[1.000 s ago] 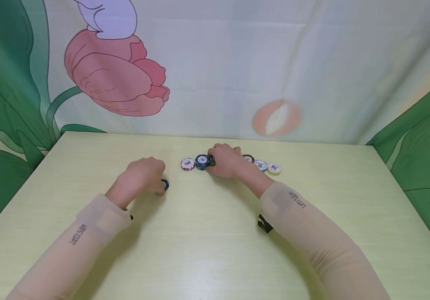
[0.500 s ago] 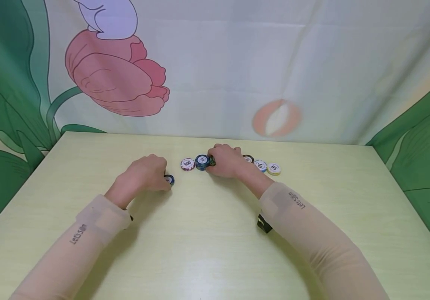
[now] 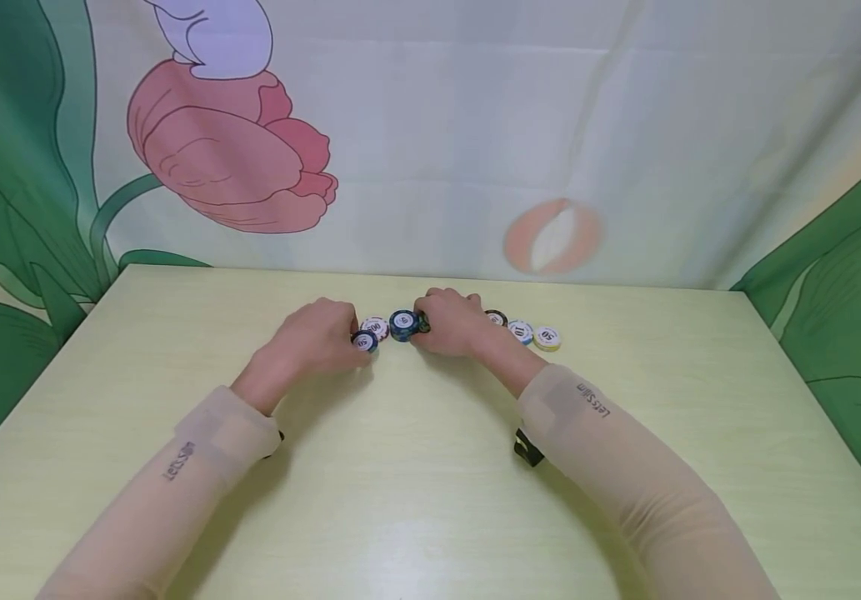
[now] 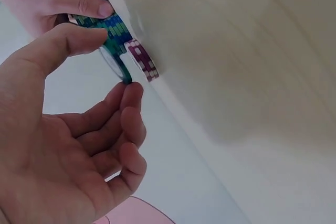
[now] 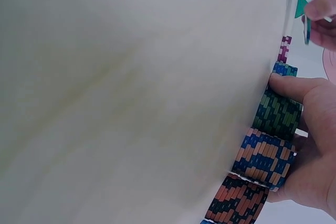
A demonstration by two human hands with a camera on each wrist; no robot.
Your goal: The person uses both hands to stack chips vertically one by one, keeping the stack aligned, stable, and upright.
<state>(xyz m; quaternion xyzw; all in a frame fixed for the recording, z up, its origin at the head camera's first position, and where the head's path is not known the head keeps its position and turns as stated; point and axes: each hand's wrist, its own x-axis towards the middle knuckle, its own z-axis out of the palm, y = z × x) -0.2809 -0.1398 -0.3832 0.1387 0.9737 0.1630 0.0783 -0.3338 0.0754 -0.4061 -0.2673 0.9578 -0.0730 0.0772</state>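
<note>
My left hand (image 3: pixel 319 337) pinches a single dark blue-green poker chip (image 3: pixel 365 341) between thumb and fingertips. In the left wrist view this chip (image 4: pixel 116 62) is tilted on edge, close to the low purple-and-white stack (image 4: pixel 143 60) marked 500. To the right of that stack, in the head view, stands a taller blue stack (image 3: pixel 403 325). My right hand (image 3: pixel 451 323) grips a green stack (image 5: pixel 276 114) in the row, thumb at its near side by the blue stack. Its other fingers are partly hidden behind the chips.
Beyond my right hand the row goes on with a black-rimmed stack (image 3: pixel 497 318), a light blue one (image 3: pixel 520 332) and a yellow-rimmed one (image 3: pixel 548 337). The pale table (image 3: pixel 415 492) ends at a printed curtain (image 3: pixel 430 167) behind the row.
My left hand has moved right and away from me with its chip, from left of the row to just in front of the 500 stack. The right hand has stayed in place.
</note>
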